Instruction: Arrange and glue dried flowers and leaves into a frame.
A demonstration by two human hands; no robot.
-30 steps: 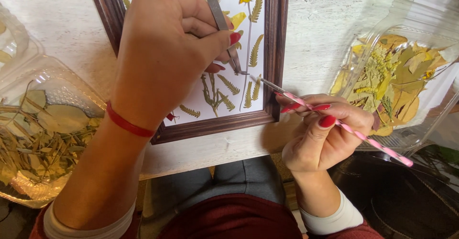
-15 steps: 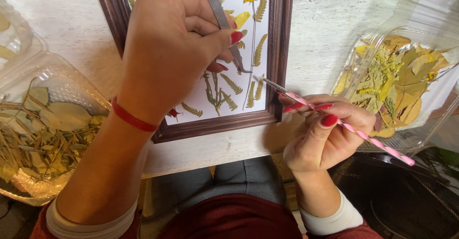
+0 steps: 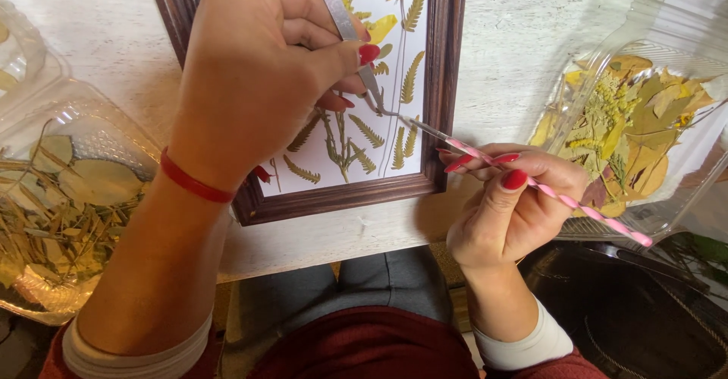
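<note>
Tweezers (image 3: 345,30) top cropped; left hand (image 3: 258,68) hides frame (image 3: 447,83).

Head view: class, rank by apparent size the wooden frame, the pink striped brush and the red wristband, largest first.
1. Wooden frame, partly cut off at the top, yet clearly largest.
2. Pink striped brush.
3. Red wristband; it sits nearer the camera and still looks smallest.
</note>
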